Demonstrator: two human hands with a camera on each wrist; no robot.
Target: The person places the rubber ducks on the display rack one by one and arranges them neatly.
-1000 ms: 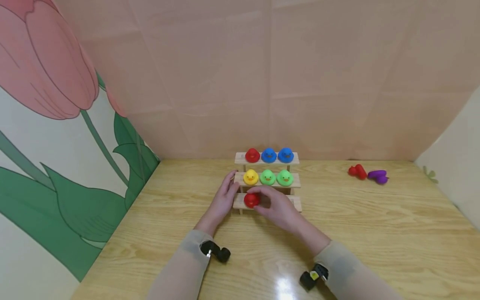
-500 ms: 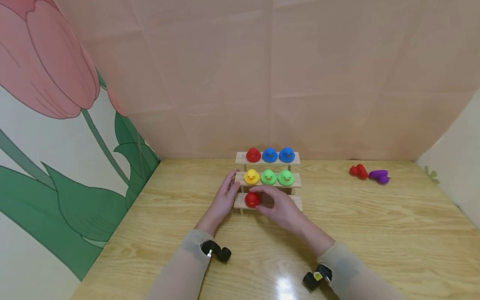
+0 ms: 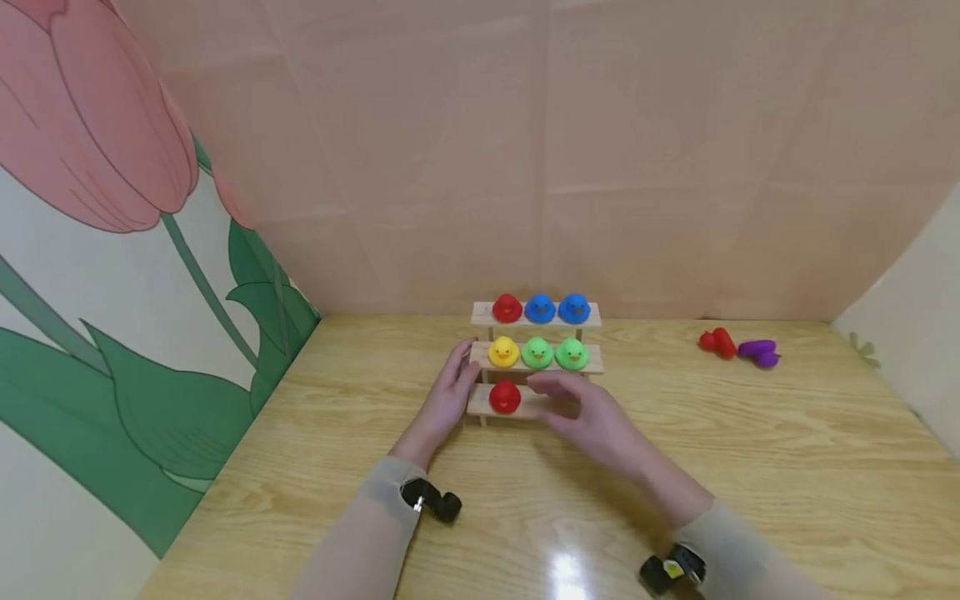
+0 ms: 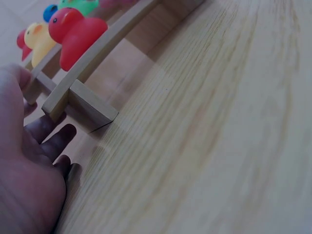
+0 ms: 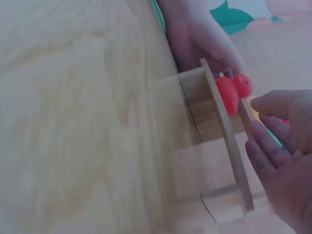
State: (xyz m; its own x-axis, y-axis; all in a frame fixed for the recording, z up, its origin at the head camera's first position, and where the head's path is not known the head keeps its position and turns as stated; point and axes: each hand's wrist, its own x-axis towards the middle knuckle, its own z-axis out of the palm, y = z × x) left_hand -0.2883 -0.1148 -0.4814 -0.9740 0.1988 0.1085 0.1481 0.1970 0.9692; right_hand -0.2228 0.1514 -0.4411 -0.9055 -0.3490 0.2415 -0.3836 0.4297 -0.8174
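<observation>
A red rubber duck (image 3: 505, 397) sits at the left end of the lowest step of a three-step wooden display rack (image 3: 530, 403). My left hand (image 3: 444, 398) holds the rack's left side, thumb and fingers around the end of the middle step. Just right of the red duck, my right hand (image 3: 596, 417) hovers at the lowest step with thumb and fingers apart and nothing between them. A gap shows between its fingertips and the duck (image 5: 229, 92) in the right wrist view. On the middle step are a yellow duck (image 3: 503, 352) and two green ducks (image 3: 537, 353).
The top step carries another red duck (image 3: 507, 309) and two blue ducks (image 3: 540, 309). Far right on the wooden table (image 3: 337, 400) lie small red items (image 3: 718, 342) and purple items (image 3: 759, 352). A pinkish cloth (image 3: 420, 167) hangs behind the table.
My right hand has let go of the red duck on the lowest step and drawn back to the right. The duck stays in place. My left hand stays at the rack.
</observation>
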